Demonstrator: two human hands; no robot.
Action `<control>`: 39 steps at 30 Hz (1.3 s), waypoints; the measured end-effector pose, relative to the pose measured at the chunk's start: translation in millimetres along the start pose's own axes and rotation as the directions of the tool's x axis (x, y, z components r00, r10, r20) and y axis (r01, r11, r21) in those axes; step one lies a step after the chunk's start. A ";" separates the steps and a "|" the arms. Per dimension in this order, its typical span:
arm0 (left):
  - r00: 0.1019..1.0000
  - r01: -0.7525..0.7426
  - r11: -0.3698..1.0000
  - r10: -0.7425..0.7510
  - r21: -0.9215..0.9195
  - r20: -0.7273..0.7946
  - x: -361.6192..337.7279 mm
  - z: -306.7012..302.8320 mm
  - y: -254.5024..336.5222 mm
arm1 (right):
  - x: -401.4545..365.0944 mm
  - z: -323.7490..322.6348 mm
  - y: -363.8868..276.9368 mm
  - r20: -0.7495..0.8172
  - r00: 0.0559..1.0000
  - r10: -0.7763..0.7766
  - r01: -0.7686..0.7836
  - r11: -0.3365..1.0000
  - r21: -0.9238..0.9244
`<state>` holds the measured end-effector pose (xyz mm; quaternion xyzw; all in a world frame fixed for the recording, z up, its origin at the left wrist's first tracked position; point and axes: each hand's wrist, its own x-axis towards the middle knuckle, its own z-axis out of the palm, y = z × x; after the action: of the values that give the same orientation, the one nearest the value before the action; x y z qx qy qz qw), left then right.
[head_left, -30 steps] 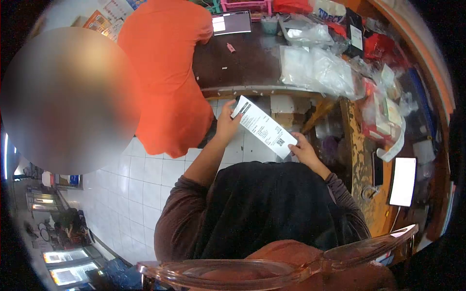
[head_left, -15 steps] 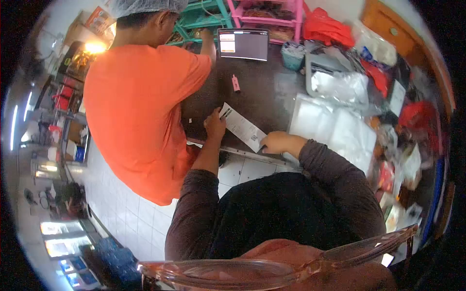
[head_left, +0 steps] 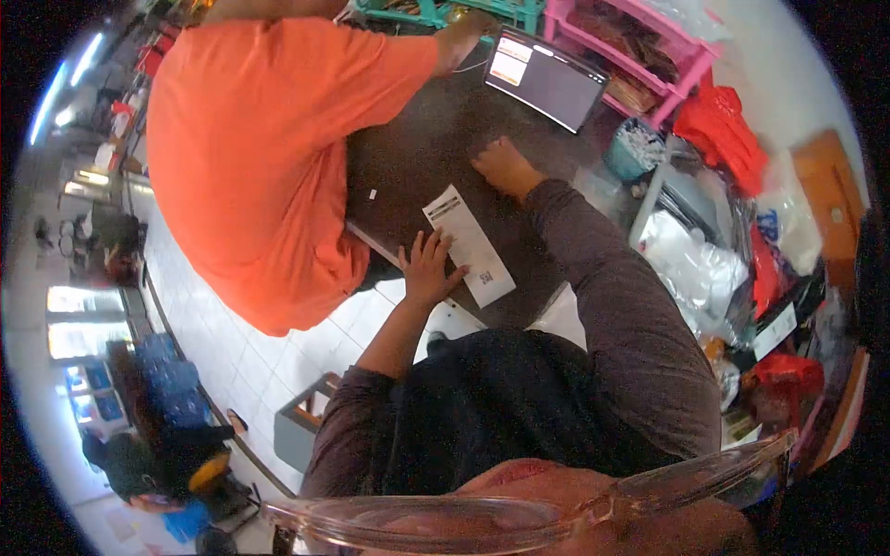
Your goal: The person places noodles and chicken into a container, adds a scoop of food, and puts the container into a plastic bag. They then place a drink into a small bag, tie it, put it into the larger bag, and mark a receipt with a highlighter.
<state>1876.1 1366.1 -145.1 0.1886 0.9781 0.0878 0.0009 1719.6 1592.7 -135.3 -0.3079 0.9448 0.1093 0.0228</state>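
A long white printed slip (head_left: pixel 473 248) with a QR code near its lower end lies on the dark table (head_left: pixel 399 167). My left hand (head_left: pixel 428 267) rests along the slip's left edge, fingers spread, holding nothing. Farther up the table is my right hand (head_left: pixel 503 167), its fingers curled down below the tablet (head_left: pixel 545 82). What those fingers close on, if anything, is hidden. The pink marker that lay in about that place is out of sight now.
Left of the table stands a person in an orange shirt (head_left: pixel 269 157), arm stretched toward teal racks (head_left: pixel 417 11). A pink rack (head_left: pixel 640 56) stands behind the tablet. Plastic bags (head_left: pixel 686 269), a teal cup (head_left: pixel 635 148) and red bags (head_left: pixel 723 134) crowd the right side.
My right hand has let go of the slip and moved up the table to where the pink marker lay. My left hand has opened flat beside the slip, now lying down. The view has turned.
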 end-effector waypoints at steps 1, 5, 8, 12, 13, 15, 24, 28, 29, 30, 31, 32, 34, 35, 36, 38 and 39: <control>0.999 0.047 0.999 -0.047 -0.011 -0.006 2.6 5.8 2.7 | 0.8 -1.6 4.0 -0.025 1.000 0.010 -0.010 1.000 -0.007; 0.988 0.153 0.988 -0.153 0.005 -0.002 6.2 3.8 3.9 | -14.1 -25.7 4.5 0.003 0.987 0.163 -0.163 0.985 0.062; 0.977 0.201 0.979 -0.199 -0.024 0.076 5.6 -3.5 4.5 | -35.3 -22.5 11.8 -0.123 0.811 0.572 -0.301 0.588 0.751; 0.978 0.197 0.979 -0.194 -0.041 0.078 7.1 -1.4 -0.1 | -65.6 -24.9 -10.1 0.301 0.613 0.731 0.190 -0.506 0.841; 0.981 0.186 0.981 -0.183 -0.052 0.057 6.4 0.5 -1.2 | -71.6 -24.6 -22.3 0.255 0.590 0.766 0.198 -0.443 0.874; 0.978 0.197 0.979 -0.193 -0.043 0.081 7.8 1.3 -1.2 | -74.3 -27.3 -54.6 0.145 0.546 0.825 0.217 -0.306 0.927; 0.981 0.190 0.980 -0.188 -0.054 0.042 6.9 6.1 -3.5 | -73.2 1.5 -113.9 0.071 0.830 0.553 -0.216 0.200 0.956; 0.982 0.190 0.978 -0.189 -0.081 0.013 6.1 9.0 -4.0 | -70.6 -3.6 -111.9 0.287 0.699 0.655 -0.085 -0.323 0.943; 0.982 0.187 0.978 -0.188 -0.092 0.000 5.9 10.1 -4.2 | -71.0 1.9 -116.4 0.308 0.696 0.649 -0.082 -0.355 0.931; 0.982 0.186 0.979 -0.187 -0.090 -0.005 5.7 10.6 -4.1 | -71.2 8.5 -122.3 0.330 0.692 0.642 -0.078 -0.388 0.918; 0.983 0.183 0.979 -0.185 -0.087 -0.011 5.9 10.6 -4.2 | -68.7 10.6 -133.4 0.258 0.679 0.687 -0.046 -0.311 0.949; 0.983 0.181 0.980 -0.183 -0.083 -0.017 5.8 10.8 -4.5 | -67.2 11.8 -140.1 0.232 0.676 0.699 -0.057 -0.264 0.963; 0.983 0.176 0.979 -0.181 -0.099 -0.035 4.8 11.9 -5.0 | -68.0 11.3 -151.3 0.183 0.674 0.715 -0.082 -0.174 0.981; 0.983 0.174 0.979 -0.179 -0.106 -0.045 4.7 12.5 -5.7 | -67.9 11.7 -153.5 0.156 0.683 0.713 -0.067 -0.152 0.986; 0.983 0.172 0.980 -0.178 -0.101 -0.050 5.0 13.2 -6.3 | -67.2 11.3 -155.9 0.159 0.687 0.709 -0.077 -0.146 0.986; 0.983 0.168 0.981 -0.174 -0.093 -0.059 5.2 14.4 -6.6 | -66.5 10.4 -160.4 0.163 0.693 0.702 -0.099 -0.131 0.986; 0.983 0.170 0.982 -0.175 -0.086 -0.053 5.5 14.1 -7.0 | -66.1 13.5 -162.0 0.100 0.708 0.699 -0.090 -0.051 0.995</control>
<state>1868.9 1364.2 -160.1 0.1001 0.9860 0.1326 -0.0131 1867.9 1506.4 -172.3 0.0771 0.7839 -0.6152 -0.0342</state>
